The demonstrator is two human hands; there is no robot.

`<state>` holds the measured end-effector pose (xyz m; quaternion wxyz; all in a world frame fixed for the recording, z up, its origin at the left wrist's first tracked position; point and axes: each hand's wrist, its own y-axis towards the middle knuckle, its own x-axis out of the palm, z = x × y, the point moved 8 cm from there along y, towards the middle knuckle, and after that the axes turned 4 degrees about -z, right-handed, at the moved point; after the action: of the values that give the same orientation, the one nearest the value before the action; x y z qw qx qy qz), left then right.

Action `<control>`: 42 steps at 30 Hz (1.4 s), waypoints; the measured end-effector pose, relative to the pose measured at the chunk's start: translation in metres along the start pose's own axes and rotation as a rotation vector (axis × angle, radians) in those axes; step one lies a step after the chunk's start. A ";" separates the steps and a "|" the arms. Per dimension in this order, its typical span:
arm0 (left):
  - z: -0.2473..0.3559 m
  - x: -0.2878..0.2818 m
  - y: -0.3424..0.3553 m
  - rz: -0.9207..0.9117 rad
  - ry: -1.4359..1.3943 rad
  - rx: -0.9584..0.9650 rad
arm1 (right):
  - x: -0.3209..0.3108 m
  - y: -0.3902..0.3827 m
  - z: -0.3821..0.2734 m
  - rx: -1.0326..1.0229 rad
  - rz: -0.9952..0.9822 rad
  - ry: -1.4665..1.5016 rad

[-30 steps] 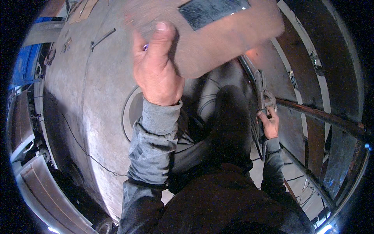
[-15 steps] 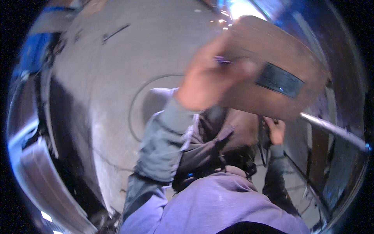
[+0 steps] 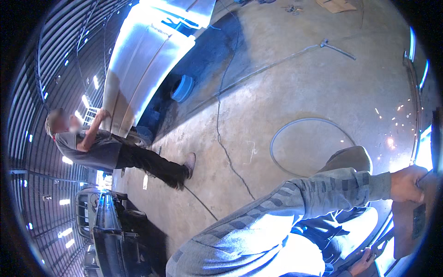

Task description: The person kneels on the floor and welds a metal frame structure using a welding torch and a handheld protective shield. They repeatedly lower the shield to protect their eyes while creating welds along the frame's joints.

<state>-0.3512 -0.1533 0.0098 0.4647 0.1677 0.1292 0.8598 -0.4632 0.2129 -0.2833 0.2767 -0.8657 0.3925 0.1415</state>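
My left hand (image 3: 408,183) is at the far right, its fingers closed on the upper part of a brown hand-held welding shield (image 3: 404,233). The shield has a dark rectangular window and is partly cut off by the rim of the picture. Orange sparks (image 3: 391,142) fly just beyond this hand, beside a bright blue-white glare. Lower down, near my legs, my right hand (image 3: 362,264) shows only in part. Its fingers are curled; what they hold, if anything, cannot be made out.
Another person (image 3: 92,143) stands at the left, beside a large raised metal panel (image 3: 138,69). A dark vehicle (image 3: 110,231) is at lower left. On the concrete floor lie a cable loop (image 3: 273,138), a long bar (image 3: 277,61) and a blue cylinder (image 3: 183,88).
The view has swung left, bringing the other person and the vehicle into sight. My left hand and the welding shield now appear at the right rim. The grip on the shield continues.
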 end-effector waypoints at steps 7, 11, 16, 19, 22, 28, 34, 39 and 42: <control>0.013 -0.005 -0.001 0.117 -0.216 0.060 | -0.010 -0.045 -0.080 0.035 0.104 0.022; 0.027 -0.015 -0.005 0.226 -0.289 0.007 | -0.008 -0.045 -0.085 -0.063 0.066 0.098; 0.025 -0.025 -0.010 0.254 -0.432 0.000 | -0.004 -0.052 -0.106 -0.169 0.016 0.124; 0.015 -0.033 -0.011 0.367 -0.388 0.059 | 0.000 -0.038 -0.071 -0.105 -0.006 0.076; -0.001 -0.031 0.000 0.410 -0.412 0.055 | -0.016 -0.025 -0.014 0.049 0.068 0.070; -0.006 -0.069 -0.018 0.493 -0.318 -0.079 | -0.008 -0.031 -0.058 -0.031 0.129 -0.097; 0.043 -0.072 -0.005 0.476 -0.327 -0.001 | 0.007 -0.027 -0.084 -0.083 0.061 0.024; 0.040 -0.068 -0.003 0.435 -0.331 -0.011 | 0.012 -0.032 -0.089 0.012 0.017 0.148; 0.042 -0.068 -0.005 0.434 -0.331 0.008 | 0.011 -0.032 -0.073 0.015 0.029 0.137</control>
<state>-0.2952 -0.2053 0.0340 0.2835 0.3316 0.0160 0.8997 -0.4295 0.1803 -0.2174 0.2536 -0.8654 0.4241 0.0828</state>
